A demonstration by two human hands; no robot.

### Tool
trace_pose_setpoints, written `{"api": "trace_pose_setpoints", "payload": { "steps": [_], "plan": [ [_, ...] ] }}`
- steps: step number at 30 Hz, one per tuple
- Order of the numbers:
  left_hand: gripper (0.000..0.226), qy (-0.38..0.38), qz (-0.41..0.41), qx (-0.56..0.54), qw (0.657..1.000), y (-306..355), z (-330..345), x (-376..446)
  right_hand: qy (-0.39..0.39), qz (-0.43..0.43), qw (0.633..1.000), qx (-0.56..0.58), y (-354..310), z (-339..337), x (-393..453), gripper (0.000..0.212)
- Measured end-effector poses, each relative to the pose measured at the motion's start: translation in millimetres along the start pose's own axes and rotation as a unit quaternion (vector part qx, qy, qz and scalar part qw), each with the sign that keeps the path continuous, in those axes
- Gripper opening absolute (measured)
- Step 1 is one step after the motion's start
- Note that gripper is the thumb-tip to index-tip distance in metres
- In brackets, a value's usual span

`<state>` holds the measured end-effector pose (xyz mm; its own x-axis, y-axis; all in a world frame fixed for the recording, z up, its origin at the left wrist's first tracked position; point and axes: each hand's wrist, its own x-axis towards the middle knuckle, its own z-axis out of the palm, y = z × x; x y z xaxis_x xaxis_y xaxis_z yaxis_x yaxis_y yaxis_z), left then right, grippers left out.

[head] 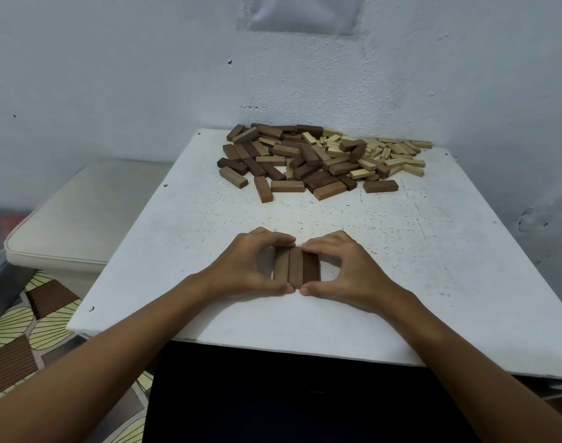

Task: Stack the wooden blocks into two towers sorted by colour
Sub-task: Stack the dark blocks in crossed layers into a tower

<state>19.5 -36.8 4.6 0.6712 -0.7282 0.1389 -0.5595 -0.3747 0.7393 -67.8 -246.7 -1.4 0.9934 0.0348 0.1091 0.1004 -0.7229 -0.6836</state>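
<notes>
Three brown wooden blocks (296, 266) lie flat side by side near the front of the white table (401, 257), forming one row. My left hand (250, 263) curls around their left side, with fingertips on the far ends and thumb at the near ends. My right hand (340, 263) mirrors it on the right side. Both hands press the row together. A loose pile of blocks (318, 158) sits at the back of the table, with dark brown ones mostly on the left and pale ones (391, 155) on the right.
White walls close in behind and to the right of the table. A cream cushioned seat (78, 219) stands to the left, lower than the table. Patterned floor shows at the lower left. My dark-clothed lap (289, 398) is below the table's front edge.
</notes>
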Motion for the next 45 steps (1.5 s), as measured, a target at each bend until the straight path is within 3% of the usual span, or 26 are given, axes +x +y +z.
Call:
{"api": "trace_pose_setpoints", "payload": {
  "steps": [25,29,34,38,42,45],
  "plan": [
    [0.069,0.002,0.021,0.001,1.000,1,7,-10,-0.023,-0.014,0.999,-0.020,-5,0,-14,0.074],
    [0.081,-0.014,0.045,0.001,0.999,-3,4,-10,-0.050,-0.004,0.998,-0.025,-2,-3,-12,0.082],
    [0.067,0.038,0.038,0.016,0.998,-17,-16,11,0.009,0.008,0.998,0.059,7,-15,8,0.068],
    [0.061,0.093,0.014,0.100,0.990,-35,-34,48,0.060,0.005,0.998,0.001,19,-24,53,0.047],
    [0.032,0.093,0.015,0.208,0.974,-51,-45,79,0.068,-0.021,0.990,-0.122,21,-25,103,0.050],
    [0.046,0.080,0.017,0.293,0.953,-55,-41,89,0.049,-0.030,0.964,-0.259,16,-16,128,0.050]
  ]
}}
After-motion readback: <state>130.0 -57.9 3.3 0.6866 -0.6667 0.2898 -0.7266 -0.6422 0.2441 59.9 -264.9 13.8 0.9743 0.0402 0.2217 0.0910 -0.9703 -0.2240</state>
